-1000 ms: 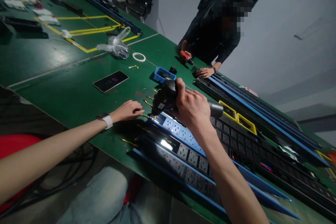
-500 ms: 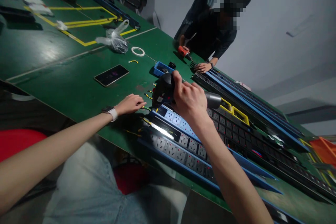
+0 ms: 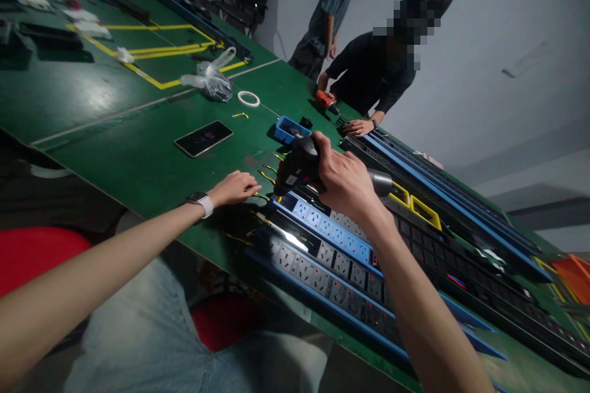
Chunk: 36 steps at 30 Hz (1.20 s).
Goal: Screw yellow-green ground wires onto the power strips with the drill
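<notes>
My right hand (image 3: 348,175) is wrapped round a black cordless drill (image 3: 297,169), held over the ends of the power strips. The drill's battery end sticks out to the right behind my hand, and its working tip is hidden. My left hand (image 3: 235,188), with a watch on the wrist, is closed at the fingertips on a yellow-green wire (image 3: 262,196). That wire runs to the end of a blue power strip (image 3: 318,218). Similar wires with ring terminals (image 3: 267,177) stick out nearby. Closer to me lies a dark-faced power strip (image 3: 318,279) in a blue frame.
A phone (image 3: 203,139), a roll of white tape (image 3: 249,99), a plastic bag (image 3: 216,81) and a blue parts box (image 3: 290,130) lie on the green table (image 3: 138,159). Across it, a co-worker (image 3: 373,80) holds a red drill (image 3: 326,100). Another person stands behind.
The whole view has shifted slightly, so things sit a little lower and further right. Both hands keep their holds. The person at the back shows more fully beside the co-worker.
</notes>
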{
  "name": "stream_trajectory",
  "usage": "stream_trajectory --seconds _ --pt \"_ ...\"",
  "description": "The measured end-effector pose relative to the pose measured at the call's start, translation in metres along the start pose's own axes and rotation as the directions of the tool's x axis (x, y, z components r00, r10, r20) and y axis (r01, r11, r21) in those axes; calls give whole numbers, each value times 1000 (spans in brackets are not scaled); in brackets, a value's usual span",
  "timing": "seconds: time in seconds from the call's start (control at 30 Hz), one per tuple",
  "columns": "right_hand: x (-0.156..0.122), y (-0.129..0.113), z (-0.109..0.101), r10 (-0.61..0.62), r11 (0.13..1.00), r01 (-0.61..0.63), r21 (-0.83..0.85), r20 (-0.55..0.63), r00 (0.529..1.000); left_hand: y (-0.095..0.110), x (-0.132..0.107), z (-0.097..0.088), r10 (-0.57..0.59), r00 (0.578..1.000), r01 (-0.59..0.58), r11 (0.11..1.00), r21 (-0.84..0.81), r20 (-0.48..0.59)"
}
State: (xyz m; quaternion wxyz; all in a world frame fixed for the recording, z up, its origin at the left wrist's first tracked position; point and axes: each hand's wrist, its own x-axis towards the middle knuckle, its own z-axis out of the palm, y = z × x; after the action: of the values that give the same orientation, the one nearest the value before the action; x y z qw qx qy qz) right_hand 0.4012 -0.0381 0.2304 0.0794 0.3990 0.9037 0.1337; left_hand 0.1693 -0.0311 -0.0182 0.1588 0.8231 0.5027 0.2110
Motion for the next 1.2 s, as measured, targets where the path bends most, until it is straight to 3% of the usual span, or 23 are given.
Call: stream_trajectory --seconds 0.17,0.77,1.07,1.2 --pt "-3 -2 0 -1 1000 1 -19 -2 1000 -1 0 1 1 1000 -1 1000 -1 -8" --pt "-9 4 19 191 980 -189 67 -30 981 -5 -2 4 38 999 -37 998 51 -9" --pt "-16 -2 19 98 993 -87 74 -164 982 -4 -2 5 36 999 -35 996 83 -8" --pt "-17 -5 20 88 996 -92 -11 -203 975 -3 -2 4 33 999 -31 997 72 -18"
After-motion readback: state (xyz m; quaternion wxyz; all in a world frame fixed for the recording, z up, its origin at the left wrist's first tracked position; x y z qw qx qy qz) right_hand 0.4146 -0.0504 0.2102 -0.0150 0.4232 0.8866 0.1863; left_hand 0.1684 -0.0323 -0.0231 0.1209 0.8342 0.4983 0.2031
